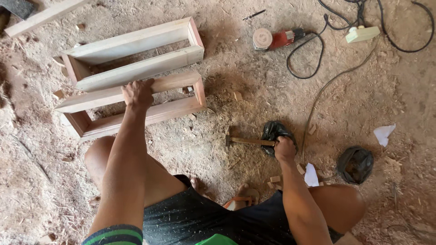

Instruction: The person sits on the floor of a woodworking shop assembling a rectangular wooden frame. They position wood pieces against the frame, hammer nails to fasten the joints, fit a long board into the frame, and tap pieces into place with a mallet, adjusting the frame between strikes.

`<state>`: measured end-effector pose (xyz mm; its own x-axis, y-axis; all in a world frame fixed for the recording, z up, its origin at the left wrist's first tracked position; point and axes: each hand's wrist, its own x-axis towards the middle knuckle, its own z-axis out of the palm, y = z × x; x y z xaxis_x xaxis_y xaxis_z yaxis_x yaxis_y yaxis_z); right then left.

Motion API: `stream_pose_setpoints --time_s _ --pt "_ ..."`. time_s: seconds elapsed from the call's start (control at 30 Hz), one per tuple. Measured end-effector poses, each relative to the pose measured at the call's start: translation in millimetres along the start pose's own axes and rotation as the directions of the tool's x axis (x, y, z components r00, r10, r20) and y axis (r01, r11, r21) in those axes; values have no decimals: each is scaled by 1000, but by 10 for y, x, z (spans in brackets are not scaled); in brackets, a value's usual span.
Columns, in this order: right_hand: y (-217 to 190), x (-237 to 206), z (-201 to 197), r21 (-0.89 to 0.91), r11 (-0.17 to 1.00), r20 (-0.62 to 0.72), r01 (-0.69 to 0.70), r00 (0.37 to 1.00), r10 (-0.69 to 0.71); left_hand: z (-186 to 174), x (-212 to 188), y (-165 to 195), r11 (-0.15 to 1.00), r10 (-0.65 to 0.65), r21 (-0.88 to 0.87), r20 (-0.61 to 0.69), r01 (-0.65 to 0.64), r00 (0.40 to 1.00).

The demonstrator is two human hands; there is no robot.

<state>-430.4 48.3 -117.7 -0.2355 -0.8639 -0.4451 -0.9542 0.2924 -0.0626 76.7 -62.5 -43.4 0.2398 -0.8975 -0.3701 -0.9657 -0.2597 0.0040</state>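
A person squats on a sawdust-covered dirt floor (190, 145), seen from above, knees spread to either side, with a sandalled foot (243, 196) showing between them.

Nearest on the right, the right hand (284, 149) is closed around the wooden handle of a hammer (247, 141). The hammer lies nearly flat, its head pointing left toward the frames and resting at or just above the ground. The hand sits against a crumpled black plastic bag (272, 131). A second black bag (355, 164) lies further right, well apart, with small wood offcuts (274, 179) and a white paper scrap (311, 176) between knee and hand.

The left arm stretches forward, and the left hand (137, 92) presses palm down, fingers curled over the top rail of the nearer wooden frame (136, 106), seemingly steadying it on edge. This long rectangular frame stands on its side, open face upward. Just behind it, touching or nearly so, stands a second matching wooden frame (136, 52).

Bare ground lies open between the frames and the hammer, giving room to swing or shift. Beyond, at the top right, a red power sander (277, 38) rests on the floor, its black cable (309, 59) looping toward a pale extension socket (362, 34). A loose wooden plank (43, 17) lies at the far left corner.
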Motion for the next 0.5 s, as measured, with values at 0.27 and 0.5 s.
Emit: stream_pose_setpoints --time_s 0.27,0.5 --pt "70 122 -30 -29 995 131 -94 987 97 73 -252 150 990 -12 136 213 -17 977" --pt "-20 62 -477 -131 979 -140 155 975 -173 370 -581 645 903 392 74 258 -423 883"
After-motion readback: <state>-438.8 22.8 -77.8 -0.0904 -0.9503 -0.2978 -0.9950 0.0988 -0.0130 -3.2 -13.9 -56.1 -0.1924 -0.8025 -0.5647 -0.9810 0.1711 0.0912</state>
